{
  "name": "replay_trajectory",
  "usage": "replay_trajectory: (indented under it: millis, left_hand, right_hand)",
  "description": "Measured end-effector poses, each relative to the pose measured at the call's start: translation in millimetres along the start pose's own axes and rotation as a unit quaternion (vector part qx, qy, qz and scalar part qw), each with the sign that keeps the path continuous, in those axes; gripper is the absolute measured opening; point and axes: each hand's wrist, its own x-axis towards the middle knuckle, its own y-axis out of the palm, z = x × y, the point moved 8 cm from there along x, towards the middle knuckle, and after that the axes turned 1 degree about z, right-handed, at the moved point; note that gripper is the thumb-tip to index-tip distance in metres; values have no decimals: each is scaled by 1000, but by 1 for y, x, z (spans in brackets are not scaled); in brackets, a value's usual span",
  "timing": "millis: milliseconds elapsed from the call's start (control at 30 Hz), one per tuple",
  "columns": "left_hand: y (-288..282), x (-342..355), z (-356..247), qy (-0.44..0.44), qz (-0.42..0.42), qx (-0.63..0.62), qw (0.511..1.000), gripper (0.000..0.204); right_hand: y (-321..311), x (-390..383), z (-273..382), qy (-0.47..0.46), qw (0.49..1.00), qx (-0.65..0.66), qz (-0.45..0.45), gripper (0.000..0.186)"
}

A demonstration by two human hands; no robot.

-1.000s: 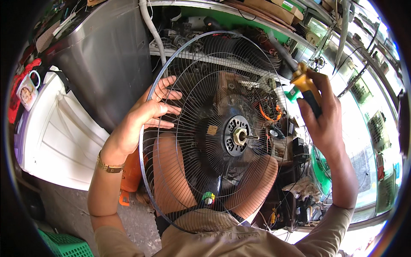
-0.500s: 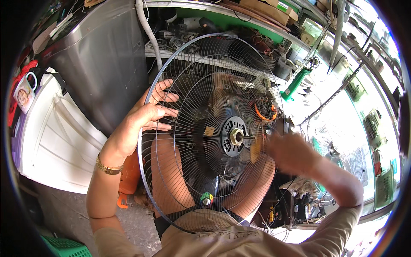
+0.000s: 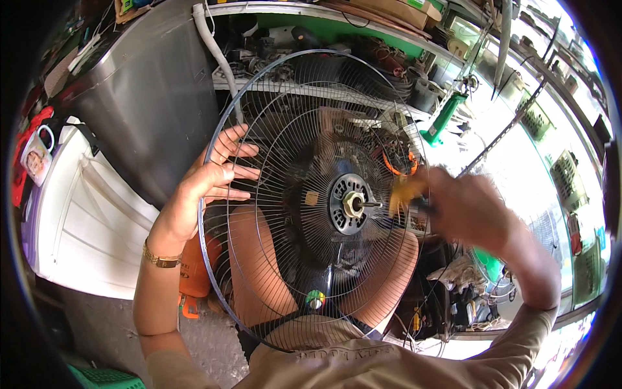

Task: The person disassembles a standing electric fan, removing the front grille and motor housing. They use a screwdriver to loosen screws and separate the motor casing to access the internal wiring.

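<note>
A round wire fan guard [image 3: 205,256] stands upright over my lap, tilted a little. At its middle a black slotted motor front [image 3: 337,222] carries a pale ring nut [image 3: 354,204], with a thin metal shaft sticking out. My left hand [image 3: 208,175] grips the guard's left rim, its fingers spread along the wires. On the other side my right hand [image 3: 470,211] is smeared by motion, just right of the shaft. It holds a blurred yellow-bristled brush [image 3: 403,196], whose tip lies close to the wires. My right fingers cannot be made out singly.
A white plastic chair [image 3: 91,227] and a grey metal cabinet [image 3: 149,97] stand at the left. Shelves with parts [image 3: 272,61] run along the back. A green-handled tool [image 3: 446,120] lies at the right, near more clutter. An orange object [image 3: 194,269] sits on the floor.
My right hand and the yellow brush have moved up and to the right, away from the shaft. The guard has shifted slightly left in view, my left hand still on its rim.
</note>
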Motion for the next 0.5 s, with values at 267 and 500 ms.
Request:
replay_trajectory:
  millis: [267,500]
  left_hand:
    - [0,5,1,-2,13,0,1000,72]
    - [-33,-7,18,6,-31,-19,999,80]
  right_hand:
    - [70,-23,30,-156,941,-289,75,36]
    - [-26,-67,-163,251,870,150,-397,30]
